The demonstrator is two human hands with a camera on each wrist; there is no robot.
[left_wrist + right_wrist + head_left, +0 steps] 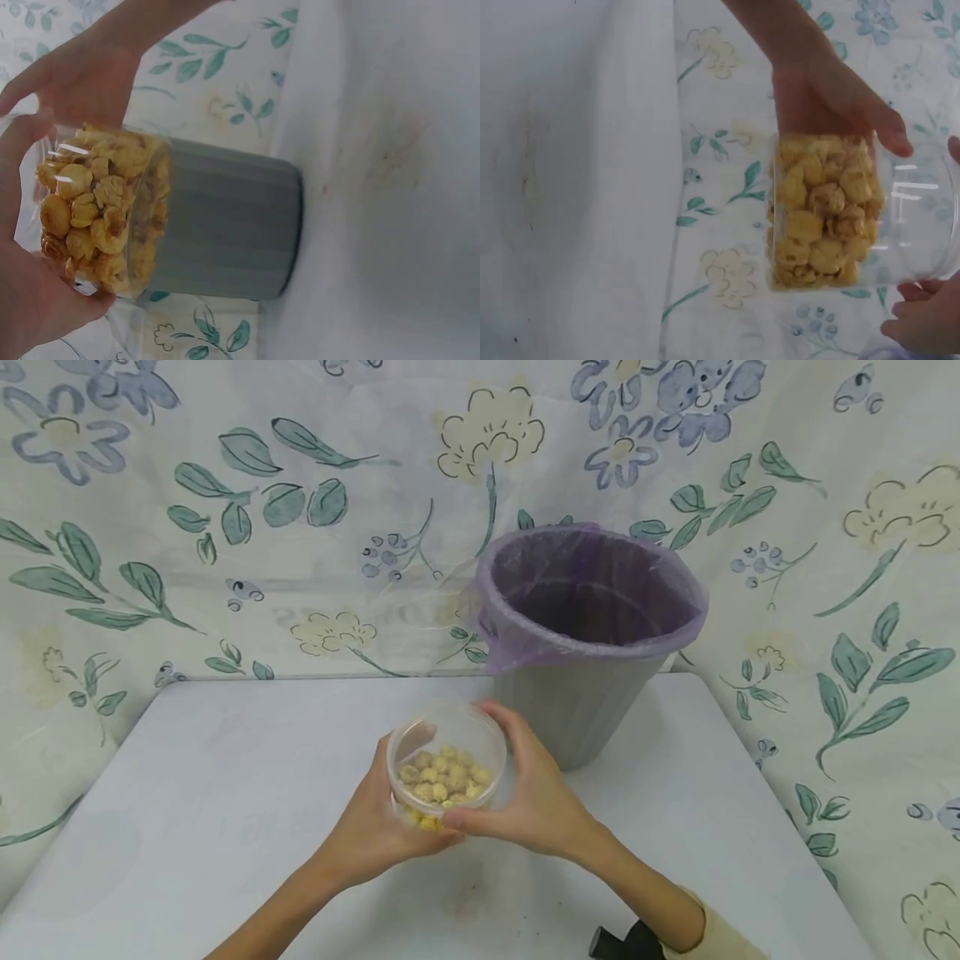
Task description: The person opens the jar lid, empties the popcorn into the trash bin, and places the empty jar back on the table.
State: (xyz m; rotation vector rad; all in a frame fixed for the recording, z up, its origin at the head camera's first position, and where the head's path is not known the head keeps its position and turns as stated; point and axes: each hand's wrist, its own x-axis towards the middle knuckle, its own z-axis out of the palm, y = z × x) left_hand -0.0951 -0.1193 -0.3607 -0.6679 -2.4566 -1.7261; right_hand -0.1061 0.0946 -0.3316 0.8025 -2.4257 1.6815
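Observation:
A clear plastic jar point(448, 760) is held between both hands above the white table. Its lower part is filled with round yellow-brown popcorn-like pieces point(101, 210), and the upper part is see-through with no pieces in it. My left hand point(382, 822) grips the jar from the left and below. On the other side, my right hand point(536, 793) holds the jar near its rim, thumb across the front and fingers at the back. From the right wrist view, the left hand point(836, 101) wraps the jar's side while the right hand point(930, 319) shows at the frame edge.
Behind and to the right of the jar stands a grey bin point(592, 710) lined with a purple bag point(517, 639). The white table point(225, 793) has small dark specks near its front. A black object point(626, 943) lies by the right forearm. Floral cloth point(300, 552) hangs behind.

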